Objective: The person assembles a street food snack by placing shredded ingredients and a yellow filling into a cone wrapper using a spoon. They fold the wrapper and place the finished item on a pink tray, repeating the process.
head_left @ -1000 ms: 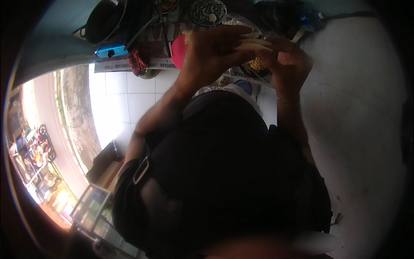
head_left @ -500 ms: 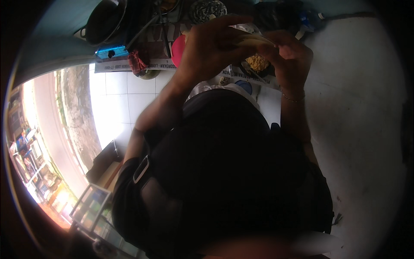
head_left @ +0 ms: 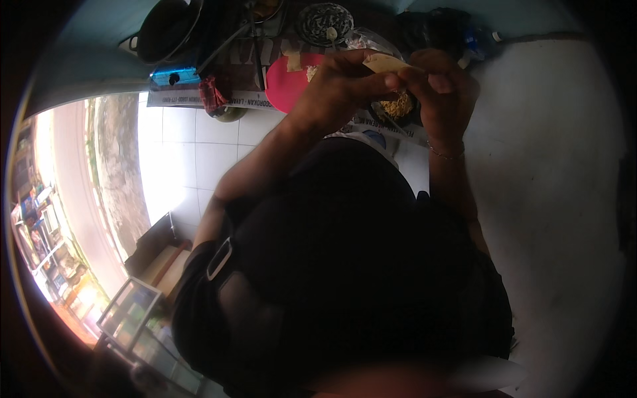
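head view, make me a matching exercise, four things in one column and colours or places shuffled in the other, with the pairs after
Things
1. pale thin piece
2. cloth
3. panel with a dark knob
4. crumbly yellow food

Colours and places
A. bright blue
B. in a dark dish
C. held by left hand and right hand
D. red

Pairs: 1-C, 2-D, 3-A, 4-B

My bare left hand [head_left: 335,86] covers one end of the pale, thin, folded sheet [head_left: 383,64], my bare right hand [head_left: 443,89] the other. The left also hides part of the flat, round-edged pink board [head_left: 284,81]. The deep black pan [head_left: 166,30] runs past the top edge; a reddish-brown shape [head_left: 381,381] below is a blur.
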{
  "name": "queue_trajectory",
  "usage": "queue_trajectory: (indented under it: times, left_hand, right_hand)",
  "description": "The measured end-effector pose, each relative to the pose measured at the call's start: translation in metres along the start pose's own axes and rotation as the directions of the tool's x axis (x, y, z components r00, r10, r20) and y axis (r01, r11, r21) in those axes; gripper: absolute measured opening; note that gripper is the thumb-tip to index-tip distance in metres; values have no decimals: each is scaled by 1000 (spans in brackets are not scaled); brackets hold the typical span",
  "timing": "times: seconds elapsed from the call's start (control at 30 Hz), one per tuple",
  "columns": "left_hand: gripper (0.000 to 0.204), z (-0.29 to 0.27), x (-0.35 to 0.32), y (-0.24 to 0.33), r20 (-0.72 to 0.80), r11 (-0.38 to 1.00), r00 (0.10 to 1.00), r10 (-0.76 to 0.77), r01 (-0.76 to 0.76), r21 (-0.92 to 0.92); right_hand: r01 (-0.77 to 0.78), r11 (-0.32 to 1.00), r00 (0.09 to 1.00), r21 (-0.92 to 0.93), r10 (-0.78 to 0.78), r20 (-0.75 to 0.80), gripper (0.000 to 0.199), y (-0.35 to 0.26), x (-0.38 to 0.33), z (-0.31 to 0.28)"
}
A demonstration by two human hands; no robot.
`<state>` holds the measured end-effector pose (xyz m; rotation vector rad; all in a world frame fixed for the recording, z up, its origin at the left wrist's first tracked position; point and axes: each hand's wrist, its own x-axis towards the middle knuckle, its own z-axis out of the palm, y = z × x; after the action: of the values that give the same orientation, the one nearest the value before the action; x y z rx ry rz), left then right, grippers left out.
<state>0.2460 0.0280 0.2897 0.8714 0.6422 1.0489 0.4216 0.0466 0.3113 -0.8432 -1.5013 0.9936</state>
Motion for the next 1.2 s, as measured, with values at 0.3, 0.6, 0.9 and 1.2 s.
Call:
queue_trajectory:
  times: [0.3, 0.6, 0.9, 1.2]
  left_hand:
    - [24, 6, 1, -16, -137, 989, 990, 21, -41, -142]
    - [28, -20, -5, -22, -120, 890, 991, 67, -114, -441]
    - [32, -68, -12, 5, -144, 972, 967, 209, -189, 141]
    - [25, -150, -18, 29, -70, 984, 987, 144, -135, 116]
  right_hand:
    - [-43, 999, 996, -18, 44, 74, 7, 2, 5, -9]
    - [-39, 999, 987, 16, 36, 159, 13, 27, 7, -15]
    - [-32, 991, 999, -132, 37, 39, 14, 42, 4, 22]
    - [-190, 913, 968, -360, 236, 90, 23, 56, -10, 82]
